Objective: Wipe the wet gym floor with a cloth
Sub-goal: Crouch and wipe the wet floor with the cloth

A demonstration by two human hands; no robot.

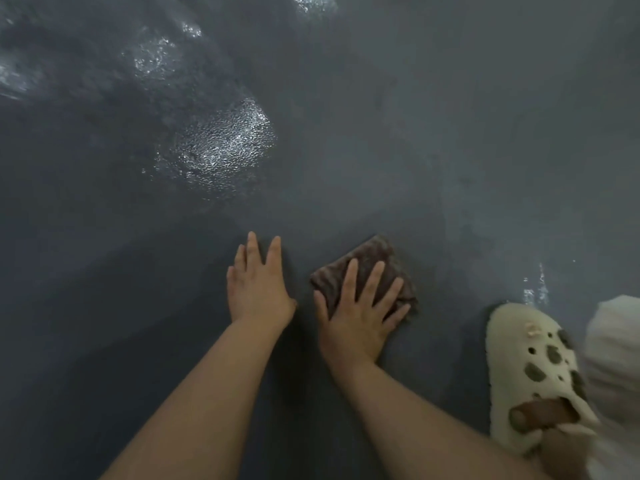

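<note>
A: Where is the cloth right now?

B: The crumpled dark brown cloth (367, 268) lies flat on the dark grey textured gym floor (450, 150), under the right hand (360, 313). That hand presses down on it with fingers straight and spread. The left hand (258, 289) rests just beside it, apart from the cloth, palm flat on the bare floor, fingers straight and close together.

A: And the water?

B: A glistening wet patch (221, 143) shines farther out, ahead and left of both hands, with more shiny spots beyond it. Smaller glints show near the cream foam clog with holes (533, 375) at the right.

A: What could go wrong from here?

B: I judge the reach to be the risk. The patch lies well apart from the cloth, so leaning forward puts weight on the left palm, and if it slides onto wet floor it may slip. The small, bunched cloth could also saturate and merely smear water. The clog stands near damp glints, so a shifted foot might skid too.
</note>
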